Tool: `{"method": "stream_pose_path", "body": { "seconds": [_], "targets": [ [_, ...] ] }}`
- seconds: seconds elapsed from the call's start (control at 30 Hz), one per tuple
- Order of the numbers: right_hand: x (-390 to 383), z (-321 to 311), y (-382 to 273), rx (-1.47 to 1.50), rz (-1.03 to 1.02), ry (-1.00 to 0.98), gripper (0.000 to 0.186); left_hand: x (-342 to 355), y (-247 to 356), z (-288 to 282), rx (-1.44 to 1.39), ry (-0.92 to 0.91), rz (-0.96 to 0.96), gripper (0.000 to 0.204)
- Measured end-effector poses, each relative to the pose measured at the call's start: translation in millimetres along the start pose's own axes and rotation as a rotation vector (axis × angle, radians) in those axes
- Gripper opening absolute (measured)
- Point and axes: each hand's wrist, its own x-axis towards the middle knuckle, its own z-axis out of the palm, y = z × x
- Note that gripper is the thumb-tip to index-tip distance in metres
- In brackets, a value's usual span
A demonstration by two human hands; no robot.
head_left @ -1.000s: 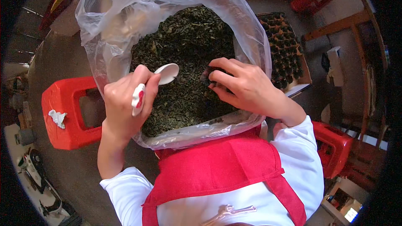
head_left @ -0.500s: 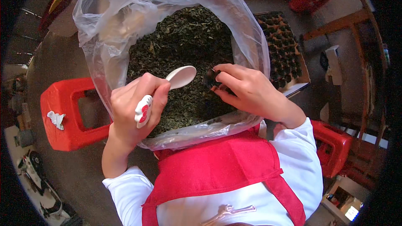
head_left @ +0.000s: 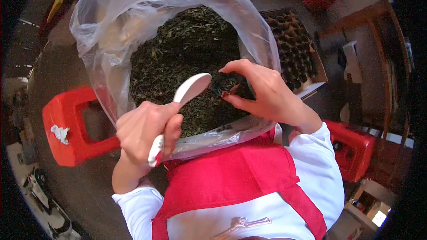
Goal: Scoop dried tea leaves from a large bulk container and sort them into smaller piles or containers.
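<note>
Has a red stool [head_left: 55, 115] standing at far left, well apart from the leaves, with a crumpled white scrap [head_left: 60, 134] on top. Next, shows a clear plastic bag [head_left: 111, 58] with mouth spread wide, probably for free access to the dark dried leaves [head_left: 178, 62] inside. Over the near left side, wraps the left hand [head_left: 142, 126] round a white spoon [head_left: 192, 87], with a snug grip on the handle and the decorated end jutting below the palm, likely for fine control of the tilt. Points the bowl rightward above the leaves; cannot tell whether filled. Just beside the bowl's tip, has a dark rounded piece [head_left: 222, 82] in the right hand [head_left: 271, 91], with the grip curved in a wide C, apparently to support the piece while leaving the spoon side uncovered. Cannot trace the exact outline against the leaves. Further right, beside the bag, has a carton [head_left: 321, 73] with rows of dark lumps [head_left: 296, 49], seemingly placed for easy right-hand reach
</note>
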Motion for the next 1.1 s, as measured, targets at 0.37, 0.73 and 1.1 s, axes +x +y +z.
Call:
{"method": "stream_pose_path", "body": {
  "seconds": [0.37,0.73,1.1],
  "targets": [
    [-27.8,-86.7,-12.6,0.234,-0.174,0.496,0.052,-31.5,-19.1,-5.6,-0.045,0.145,-0.323,0.033],
    [-196.1,-166.4,188.5,-0.513,0.691,0.760,0.032,-28.0,-18.4,-0.2,-0.073,0.166,-0.420,0.035],
    [-210.4,-145.1,298.5,-0.152,0.747,0.595,0.031,-29.2,-12.9,-2.7,-0.089,0.128,-0.426,0.033]
  ]
}}
